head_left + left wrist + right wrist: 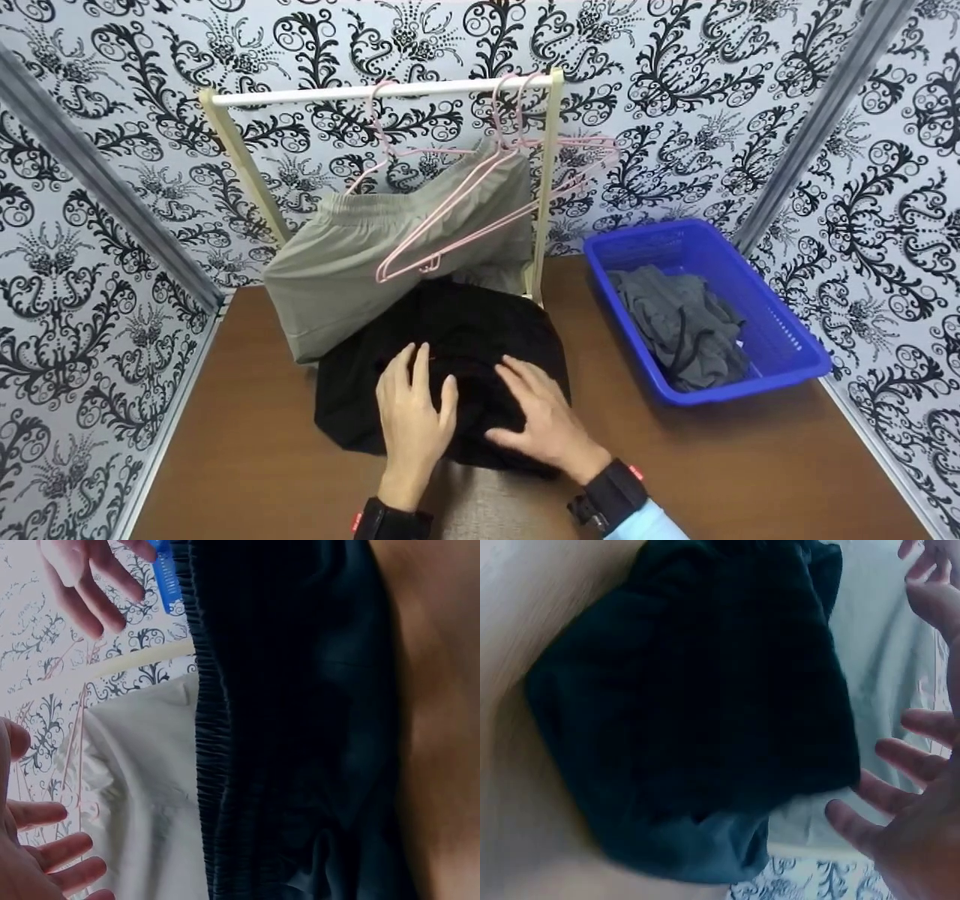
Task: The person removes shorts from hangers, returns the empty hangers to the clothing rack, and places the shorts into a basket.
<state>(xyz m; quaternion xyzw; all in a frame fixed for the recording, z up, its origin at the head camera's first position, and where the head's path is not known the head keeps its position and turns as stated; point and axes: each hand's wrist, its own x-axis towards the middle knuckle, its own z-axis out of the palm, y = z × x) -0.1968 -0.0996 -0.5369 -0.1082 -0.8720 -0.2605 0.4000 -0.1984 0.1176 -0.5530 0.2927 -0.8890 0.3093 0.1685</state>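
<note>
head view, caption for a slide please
Left hand and right hand over black cloth, beige shorts hanging behind, blue basket at right.

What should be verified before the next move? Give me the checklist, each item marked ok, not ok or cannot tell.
1. Hands free: ok; the left hand and right hand grip nothing.
2. Black garment out on the table: ok.
3. Black garment smoothed flat: not ok; it lies rumpled.
4. Gathered waistband exposed: ok, as the left wrist view shows.
5. Bare pink hangers available: ok; they hang on the rail, in front of the grey-green garment.
6. Grey-green garment firmly fastened to its hanger: cannot tell; its fastening is not visible.
</note>
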